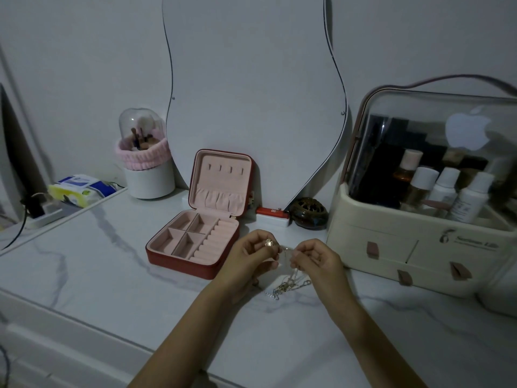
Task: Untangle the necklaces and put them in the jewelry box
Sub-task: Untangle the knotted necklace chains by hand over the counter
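My left hand [250,256] and right hand [317,257] are raised above the marbled surface [98,275], close together, in front of the jewelry box [195,236]. The fingers [272,249] of my left hand pinch a round gold pendant [269,243]; the fingers of my right hand pinch the chain just beside it. The tangled necklaces [288,284] hang from both grips, and their lower loops rest on the surface between my wrists.

The jewelry box stands open to the left of my hands, lid upright against the mirror [251,79]. Its pink-lined base shows four square compartments and a row of ring rolls; none holds jewelry. The lid carries a row of hooks above a gathered pocket.

To the right, a cream cosmetic organizer [414,247] with a clear cover holds several bottles with white caps. At the rear left, a domed brush holder [145,163] contains makeup brushes.
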